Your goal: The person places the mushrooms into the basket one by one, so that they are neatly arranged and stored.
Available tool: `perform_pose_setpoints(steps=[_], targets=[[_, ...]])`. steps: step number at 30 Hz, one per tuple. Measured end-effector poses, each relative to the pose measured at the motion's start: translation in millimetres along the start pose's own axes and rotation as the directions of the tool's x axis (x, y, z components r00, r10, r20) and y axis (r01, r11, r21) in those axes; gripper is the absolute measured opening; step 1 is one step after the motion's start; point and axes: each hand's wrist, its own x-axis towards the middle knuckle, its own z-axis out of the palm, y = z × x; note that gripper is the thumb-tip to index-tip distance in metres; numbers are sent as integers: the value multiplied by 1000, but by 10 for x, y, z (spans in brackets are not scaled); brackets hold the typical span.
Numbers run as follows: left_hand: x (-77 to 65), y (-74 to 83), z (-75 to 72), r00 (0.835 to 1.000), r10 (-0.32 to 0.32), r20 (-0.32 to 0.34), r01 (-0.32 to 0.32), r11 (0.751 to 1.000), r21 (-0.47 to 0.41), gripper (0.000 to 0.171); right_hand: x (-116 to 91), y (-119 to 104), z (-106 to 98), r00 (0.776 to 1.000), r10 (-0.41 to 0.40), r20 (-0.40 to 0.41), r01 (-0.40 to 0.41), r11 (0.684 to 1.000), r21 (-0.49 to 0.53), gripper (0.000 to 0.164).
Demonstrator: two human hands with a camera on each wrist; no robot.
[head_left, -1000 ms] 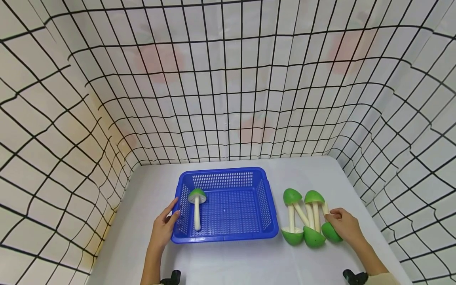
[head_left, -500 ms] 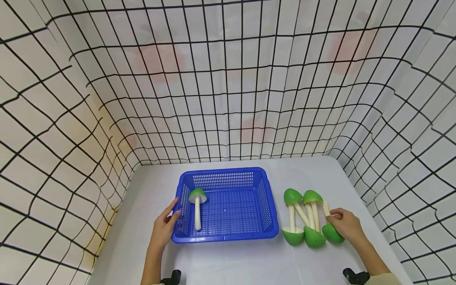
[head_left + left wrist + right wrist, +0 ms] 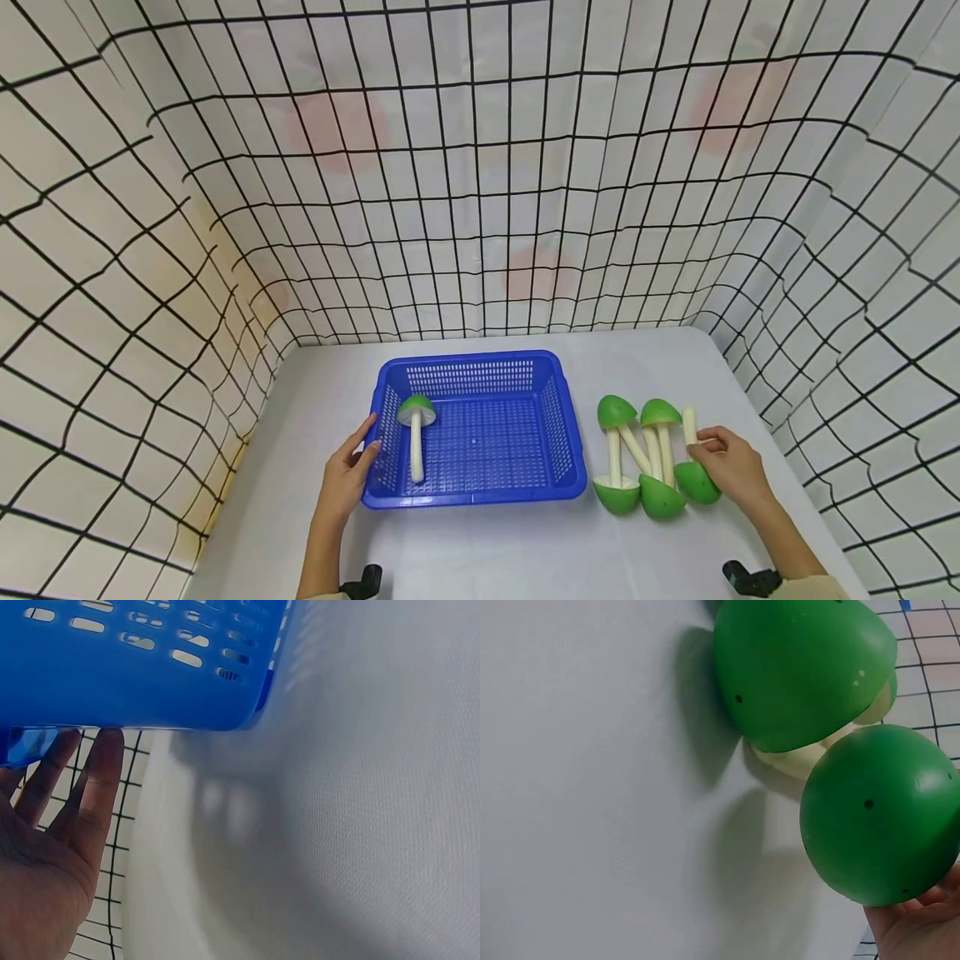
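My left hand [image 3: 348,475] touches the left rim of a blue plastic basket [image 3: 472,502], its fingers fairly straight in the left wrist view. Inside the basket, at the left, lies one toy mushroom [image 3: 416,446] with a green cap and white stem. With thumb and fingers my right hand [image 3: 731,467] pinches the stem of another toy mushroom [image 3: 696,483], cap towards me. That green cap [image 3: 881,817] hides part of my fingers in the right wrist view and looks raised over its shadow.
Several more green-capped mushrooms [image 3: 662,498] lie side by side between the basket and my right hand, caps pointing alternately away and towards me. The white table [image 3: 525,550] is walled by white cloth with a black grid [image 3: 480,208].
The mushroom in my right hand has come away from its neighbour; its stem end now shows beside the other caps. My left hand and the basket hold their place.
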Motion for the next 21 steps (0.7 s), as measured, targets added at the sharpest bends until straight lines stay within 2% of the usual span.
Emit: perform_pose_setpoints(steps=[21], targets=[[-13, 3, -4, 1000, -21, -2, 21, 1000, -23, 52, -11, -282, -42, 998, -2, -66, 7, 997, 71, 46]])
